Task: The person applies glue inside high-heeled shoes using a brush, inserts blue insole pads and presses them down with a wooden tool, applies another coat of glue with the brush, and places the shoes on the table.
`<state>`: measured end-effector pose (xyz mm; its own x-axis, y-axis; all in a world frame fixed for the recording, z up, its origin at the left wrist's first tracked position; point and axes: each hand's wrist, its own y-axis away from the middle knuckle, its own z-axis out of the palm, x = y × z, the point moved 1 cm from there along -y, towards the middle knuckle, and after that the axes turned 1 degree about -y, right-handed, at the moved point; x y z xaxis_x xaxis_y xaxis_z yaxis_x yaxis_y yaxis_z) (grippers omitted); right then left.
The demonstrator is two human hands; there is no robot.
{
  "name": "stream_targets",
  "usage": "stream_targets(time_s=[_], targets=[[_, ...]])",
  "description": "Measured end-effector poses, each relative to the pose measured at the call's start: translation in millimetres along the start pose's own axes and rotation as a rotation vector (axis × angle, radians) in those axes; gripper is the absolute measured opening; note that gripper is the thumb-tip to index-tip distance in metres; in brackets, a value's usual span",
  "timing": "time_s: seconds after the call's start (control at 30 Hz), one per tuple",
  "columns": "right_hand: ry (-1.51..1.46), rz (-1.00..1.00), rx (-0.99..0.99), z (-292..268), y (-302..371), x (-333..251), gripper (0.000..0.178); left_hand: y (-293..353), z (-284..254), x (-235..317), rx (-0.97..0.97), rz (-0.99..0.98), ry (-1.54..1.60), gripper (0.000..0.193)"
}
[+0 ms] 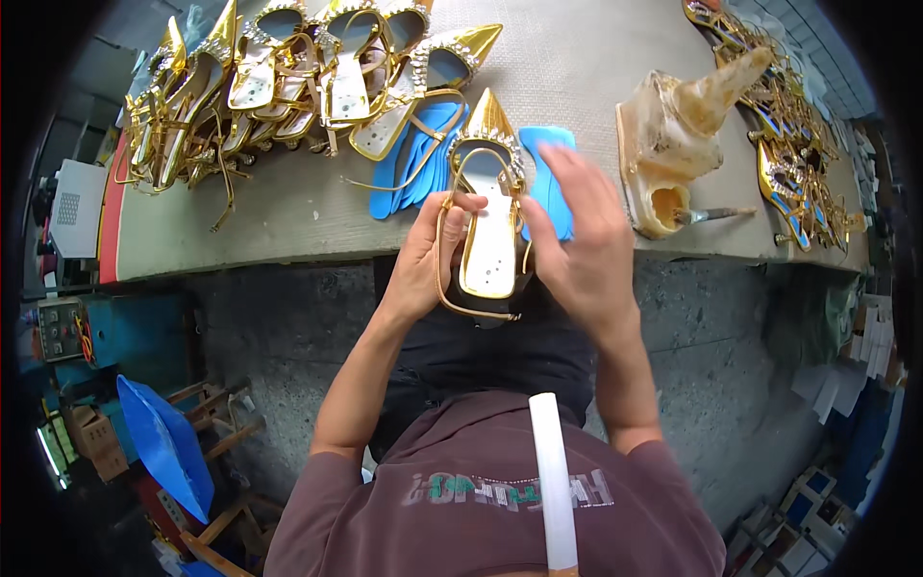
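Observation:
My left hand (420, 258) is closed on the side of a gold pointed shoe (492, 240), its thumb lying on the white inner sole. The shoe has a rhinestone edge and thin ankle straps, and its toe points away over the table. My right hand (585, 226) is open beside it, fingers stretched out and somewhat blurred, holding nothing. Its thumb is close to the shoe's right side; whether it touches cannot be told. Partly behind that hand lies a blue insole (548, 173). A fanned pile of blue insoles (420, 159) lies left of the shoe.
Several gold shoes (279, 82) crowd the table's far left. On the right stands a glue-crusted container (673, 144) with a brush (716, 213) in its opening. More gold shoes with blue insoles (793, 178) line the right edge. A white cigarette (552, 481) juts up from below.

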<state>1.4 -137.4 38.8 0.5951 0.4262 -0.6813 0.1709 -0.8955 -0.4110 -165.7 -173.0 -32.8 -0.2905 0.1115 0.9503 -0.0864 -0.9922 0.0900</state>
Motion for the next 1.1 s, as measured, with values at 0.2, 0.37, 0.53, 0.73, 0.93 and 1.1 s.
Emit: stream_targets(time_s=[0.2,0.37,0.53,0.73,0.93,1.1], targets=[[0.237,-0.585,-0.408,31,-55,17,0.015,-2,-6,-2,0.117,0.137,-0.397,0.024],[0.300,-0.372,-0.199,28,-47,39,0.012,0,-6,-7,0.115,0.209,-0.591,0.031],[0.166,0.236,-0.289,3,-4,-7,0.026,-1,4,-14,0.114,-0.049,-0.014,0.044],[-0.107,-0.006,-0.180,1,18,19,0.021,-9,11,-22,-0.158,-0.403,0.374,0.043],[-0.097,0.077,-0.113,-42,40,-3,0.026,7,44,11,-0.143,0.005,-0.328,0.043],[0.183,-0.193,0.181,-36,48,19,0.029,6,43,47,-0.155,-0.260,-0.090,0.041]])
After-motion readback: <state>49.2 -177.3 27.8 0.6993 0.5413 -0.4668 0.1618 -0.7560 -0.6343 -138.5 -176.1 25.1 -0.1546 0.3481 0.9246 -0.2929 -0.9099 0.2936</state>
